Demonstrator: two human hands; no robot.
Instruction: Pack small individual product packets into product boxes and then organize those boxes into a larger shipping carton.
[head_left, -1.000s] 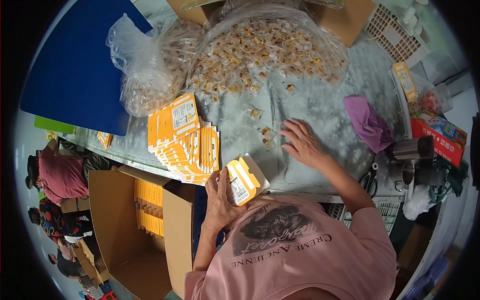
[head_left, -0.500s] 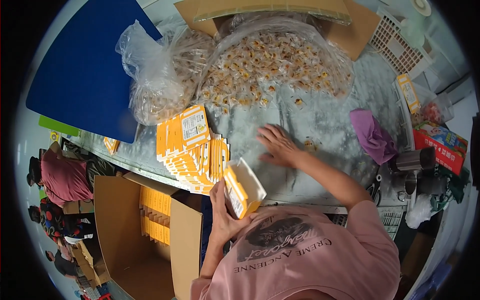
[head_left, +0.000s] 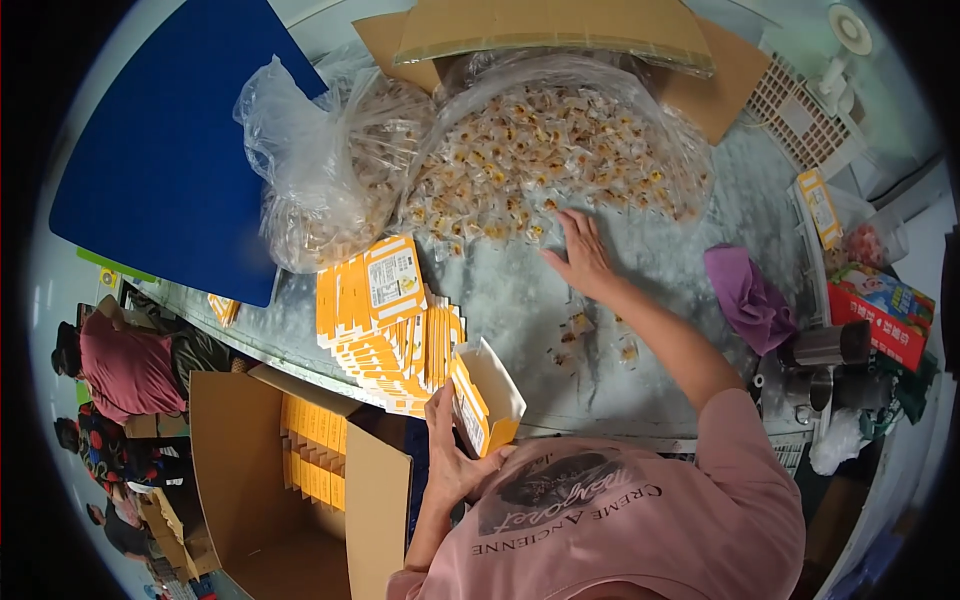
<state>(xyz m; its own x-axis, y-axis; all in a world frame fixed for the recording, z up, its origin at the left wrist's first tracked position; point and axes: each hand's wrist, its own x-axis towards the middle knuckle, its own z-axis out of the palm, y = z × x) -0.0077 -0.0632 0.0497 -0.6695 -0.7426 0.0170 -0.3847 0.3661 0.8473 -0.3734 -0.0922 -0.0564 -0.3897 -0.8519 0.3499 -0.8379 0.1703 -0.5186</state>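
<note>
My left hand (head_left: 447,462) grips a yellow-and-white carton (head_left: 487,398) close to my body, its top end open. My right hand (head_left: 586,258) reaches across the table with fingers apart, at the near edge of a heap of small clear-wrapped pieces (head_left: 540,150) with yellow-brown centres. The heap spills from a large clear plastic bag. Between my right forearm and the carton, a few loose wrapped pieces (head_left: 575,325) lie on the tabletop. Just beyond the held carton is a fanned stack of flat yellow-and-white cartons (head_left: 370,300).
A large cardboard box (head_left: 378,490) at lower left contains rows of yellow cartons (head_left: 315,450). Behind the stack sits another clear bag (head_left: 310,160), beside a blue panel (head_left: 165,150). A purple cloth (head_left: 745,300) and metal cup (head_left: 815,390) are at right. Other people (head_left: 130,365) work far left.
My right hand has moved away from me, from mid-table to the heap's edge. Several loose pieces now show on the table near where it was. The carton stays in my left hand.
</note>
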